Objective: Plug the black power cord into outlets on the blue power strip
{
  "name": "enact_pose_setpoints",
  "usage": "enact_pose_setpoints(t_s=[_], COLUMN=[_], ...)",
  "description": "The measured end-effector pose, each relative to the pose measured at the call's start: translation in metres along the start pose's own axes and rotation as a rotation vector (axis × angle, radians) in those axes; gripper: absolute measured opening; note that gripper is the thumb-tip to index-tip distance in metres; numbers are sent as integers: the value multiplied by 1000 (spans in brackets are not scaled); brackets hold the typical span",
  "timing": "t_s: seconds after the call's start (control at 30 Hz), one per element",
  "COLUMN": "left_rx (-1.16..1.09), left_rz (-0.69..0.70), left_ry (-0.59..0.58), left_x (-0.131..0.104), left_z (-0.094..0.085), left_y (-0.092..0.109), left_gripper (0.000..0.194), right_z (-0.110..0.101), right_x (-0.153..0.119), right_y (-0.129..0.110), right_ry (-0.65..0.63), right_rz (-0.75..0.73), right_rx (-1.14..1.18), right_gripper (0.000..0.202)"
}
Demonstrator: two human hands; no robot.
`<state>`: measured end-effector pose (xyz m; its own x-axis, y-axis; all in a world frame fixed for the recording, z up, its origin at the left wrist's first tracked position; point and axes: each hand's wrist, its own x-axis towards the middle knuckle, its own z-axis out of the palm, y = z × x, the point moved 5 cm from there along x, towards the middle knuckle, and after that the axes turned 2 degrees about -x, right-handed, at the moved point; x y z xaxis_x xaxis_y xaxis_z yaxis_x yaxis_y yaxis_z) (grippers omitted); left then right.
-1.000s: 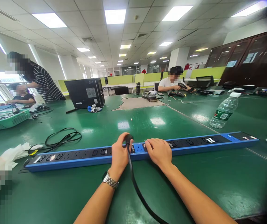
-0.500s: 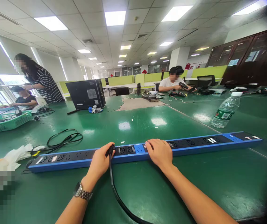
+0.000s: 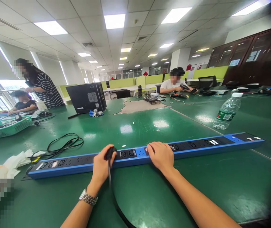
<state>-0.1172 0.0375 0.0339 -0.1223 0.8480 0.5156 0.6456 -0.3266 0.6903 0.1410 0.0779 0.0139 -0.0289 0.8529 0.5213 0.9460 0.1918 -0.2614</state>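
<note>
A long blue and black power strip lies across the green table in front of me. My left hand grips a black power plug at the strip's face, left of the middle. Whether its pins sit fully in a socket is hidden. From the plug a thick black cord runs down towards me. My right hand rests over the strip right of its blue middle section, the fingers bent over the far edge and wrapped round it.
A water bottle stands behind the strip's right part. Coiled black cable lies behind its left end, near white plastic wrapping. A computer case, a green basket and a seated person are farther back.
My left wrist has turned and shifted slightly right, and the plug and cord have tilted a little with it. My right hand holds the same place on the power strip.
</note>
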Motion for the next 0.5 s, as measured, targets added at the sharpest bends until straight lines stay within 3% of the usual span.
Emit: enact_pose_setpoints(t_s=[0.07,0.17,0.27,0.37,0.5], left_rx=[-36,-41,33,42,9], left_rz=[10,95,70,53,99], left_ry=[31,-134,-241,-252,-293], left_x=[1,3,4,6,10], left_z=[14,55,88,101,100], left_y=[18,52,66,65,64], left_gripper=[32,27,28,30,28], right_z=[0,1,3,6,7], right_x=[0,0,-1,0,0], right_y=[0,0,1,3,4], right_ry=[-5,2,30,60,66], right_rz=[0,-18,-37,-38,-32], right_rx=[-4,-16,-24,-16,-9], right_gripper=[39,38,35,32,29])
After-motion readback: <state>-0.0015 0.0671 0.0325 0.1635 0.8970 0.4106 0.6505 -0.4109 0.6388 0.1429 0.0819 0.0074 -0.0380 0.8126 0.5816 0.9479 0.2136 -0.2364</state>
